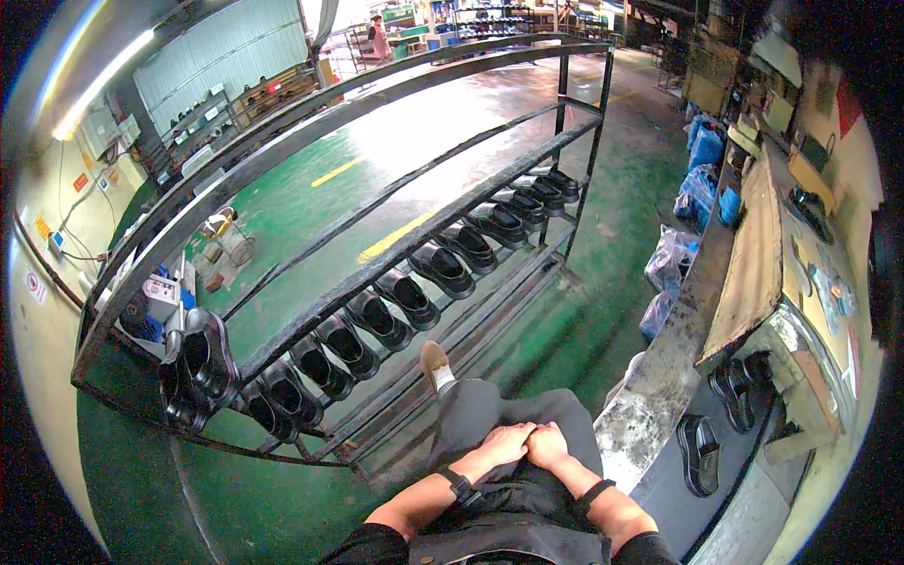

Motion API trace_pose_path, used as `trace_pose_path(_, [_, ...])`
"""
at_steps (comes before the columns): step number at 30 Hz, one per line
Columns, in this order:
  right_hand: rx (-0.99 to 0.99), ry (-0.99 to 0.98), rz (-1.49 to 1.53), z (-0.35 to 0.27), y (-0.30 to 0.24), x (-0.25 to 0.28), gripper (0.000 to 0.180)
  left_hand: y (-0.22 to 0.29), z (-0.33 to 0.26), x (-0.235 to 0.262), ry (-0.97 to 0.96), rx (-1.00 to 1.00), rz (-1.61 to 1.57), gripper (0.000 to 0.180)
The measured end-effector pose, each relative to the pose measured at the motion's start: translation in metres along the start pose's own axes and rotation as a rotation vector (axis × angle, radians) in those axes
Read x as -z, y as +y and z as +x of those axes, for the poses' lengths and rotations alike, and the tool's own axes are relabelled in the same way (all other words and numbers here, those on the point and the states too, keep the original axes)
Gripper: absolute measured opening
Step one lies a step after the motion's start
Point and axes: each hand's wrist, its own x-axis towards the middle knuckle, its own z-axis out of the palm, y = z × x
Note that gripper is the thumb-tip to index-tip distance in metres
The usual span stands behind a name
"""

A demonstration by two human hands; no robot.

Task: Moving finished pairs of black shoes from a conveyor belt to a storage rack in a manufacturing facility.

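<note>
My left hand (507,443) and my right hand (546,446) rest together on my lap, touching at the fingers. Both are closed, the fingers curled inward, and no object shows in either. A dark band circles each wrist. Ahead of my knees runs a black metal rack (320,325), its lower bars holding a row of black shoes (408,298) side by side. At the rack's left end a larger pair of black shoes (200,363) stands tilted. One of my feet, in a brown shoe (434,358), reaches the lower bars.
On my right is a long dark bench (650,433) bearing a black shoe (699,454) and another pair (739,391). A worn board (744,273) rises above it. Bagged blue items (697,193) line its far side. A person (379,40) stands far off beyond the green floor (292,212).
</note>
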Motion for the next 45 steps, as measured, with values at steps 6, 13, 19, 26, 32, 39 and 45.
trace_pose_path(6, [0.099,0.164,0.061,0.001,0.01,-0.002,0.015,-0.002,0.009,0.004,0.048,-0.085,-0.125,0.038])
trace_pose_path(13, [0.17,0.354,0.516,-0.028,0.041,0.046,0.021,-0.002,0.009,0.02,0.091,-0.051,-0.173,0.038])
trace_pose_path(19, [-0.394,0.629,0.485,-0.124,0.149,0.057,0.022,0.008,0.01,0.011,-0.032,-0.082,-0.052,0.036])
trace_pose_path(26, [-1.122,0.642,0.116,-0.221,0.304,0.046,0.038,0.012,0.009,0.011,-0.08,-0.048,0.012,0.031])
trace_pose_path(32, [-1.26,0.314,-0.137,-0.232,0.374,0.046,0.05,0.012,0.011,0.017,-0.093,-0.025,0.078,0.029])
trace_pose_path(39, [-1.145,-0.071,-0.463,-0.232,0.418,0.041,0.049,0.016,0.021,0.01,-0.066,0.015,0.048,0.026])
trace_pose_path(45, [-1.029,-0.001,-0.452,-0.256,0.418,0.011,0.014,0.021,0.029,0.005,-0.081,0.061,0.029,0.022])
